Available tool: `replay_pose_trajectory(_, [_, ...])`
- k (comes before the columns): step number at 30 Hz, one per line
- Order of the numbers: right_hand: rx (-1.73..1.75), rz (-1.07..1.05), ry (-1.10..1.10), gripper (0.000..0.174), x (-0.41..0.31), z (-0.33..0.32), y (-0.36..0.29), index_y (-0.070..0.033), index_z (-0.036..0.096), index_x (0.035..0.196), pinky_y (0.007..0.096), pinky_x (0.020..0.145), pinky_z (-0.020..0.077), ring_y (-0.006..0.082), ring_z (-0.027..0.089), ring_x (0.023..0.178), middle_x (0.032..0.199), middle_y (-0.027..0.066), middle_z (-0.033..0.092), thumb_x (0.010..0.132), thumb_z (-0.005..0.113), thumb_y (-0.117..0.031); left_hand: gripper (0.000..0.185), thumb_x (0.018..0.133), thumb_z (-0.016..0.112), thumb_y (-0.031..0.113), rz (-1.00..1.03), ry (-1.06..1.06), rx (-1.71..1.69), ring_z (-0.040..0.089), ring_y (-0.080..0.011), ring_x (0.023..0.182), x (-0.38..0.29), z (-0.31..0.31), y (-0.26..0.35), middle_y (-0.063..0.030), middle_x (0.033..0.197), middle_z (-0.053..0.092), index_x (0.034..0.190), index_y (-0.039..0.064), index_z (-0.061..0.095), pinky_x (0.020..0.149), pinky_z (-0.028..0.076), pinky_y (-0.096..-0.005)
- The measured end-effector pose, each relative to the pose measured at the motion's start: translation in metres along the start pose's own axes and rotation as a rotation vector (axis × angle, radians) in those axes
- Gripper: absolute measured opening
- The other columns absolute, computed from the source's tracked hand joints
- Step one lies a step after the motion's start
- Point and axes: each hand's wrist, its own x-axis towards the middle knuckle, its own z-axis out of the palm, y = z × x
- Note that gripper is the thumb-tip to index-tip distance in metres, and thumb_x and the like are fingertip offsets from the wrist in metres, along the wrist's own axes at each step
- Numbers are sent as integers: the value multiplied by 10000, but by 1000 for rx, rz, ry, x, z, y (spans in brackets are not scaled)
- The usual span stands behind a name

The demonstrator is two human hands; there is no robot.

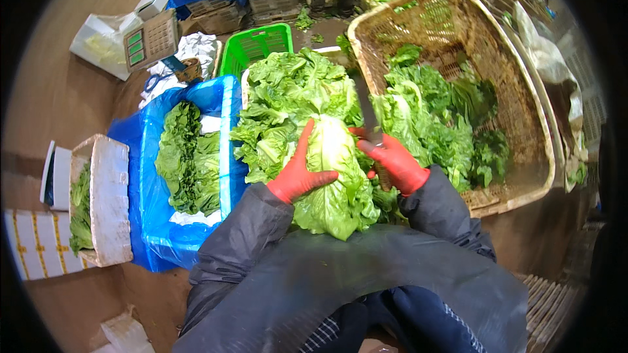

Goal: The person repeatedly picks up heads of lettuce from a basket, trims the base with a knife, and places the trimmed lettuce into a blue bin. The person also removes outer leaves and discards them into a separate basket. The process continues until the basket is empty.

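Observation:
My left hand point(301, 171), in a red glove, rests with thumb and fingers spread around a head of leafy lettuce point(336, 181) just above my lap. In my right hand point(400, 164), also red-gloved, is a knife point(368, 108) with a dark, broad blade pointing away from me; its handle is mostly covered by the fingers. More lettuce heads point(304, 83) are piled in a pale container beyond my hands. To the right, loose lettuce leaves point(441, 122) lie in a large, dirty plastic basket point(544, 142).
At left stands a blue-lined crate point(228, 157) with lettuce and white paper, beside a white foam box point(110, 201) of greens. A green plastic crate point(255, 41), a scale point(149, 41) and blue-handled scissors point(154, 82) are farther back.

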Motion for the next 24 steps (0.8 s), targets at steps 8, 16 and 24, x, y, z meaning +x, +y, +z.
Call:
replay_pose_trajectory(8, [-136,-49,64,502,67,19,3,-53,475,1272,267,571,414,165,595,941,1214,71,555,870,566,-339,788,811,676,303,-30,464,-552,361,-217,1265,-73,-78,-63,-90,1395,353,1429,100,230,1038,315,-358])
replay_pose_trajectory(16, [-317,158,130,531,89,20,37,-43,458,1287,288,559,425,213,620,965,1244,116,543,843,611,-291,550,883,516,454,505,1443,-355,530,-242,1034,-370,-372,52,-114,1208,526,1277,74,465,864,465,-394])
replay_pose_trajectory(24, [-908,-241,-240,426,51,68,58,-97,554,1205,333,802,490,201,615,975,1106,101,633,786,626,-141,535,945,405,357,215,1064,-1001,198,-247,1375,-116,-365,-55,-122,1476,243,1400,101,289,1135,151,-383])
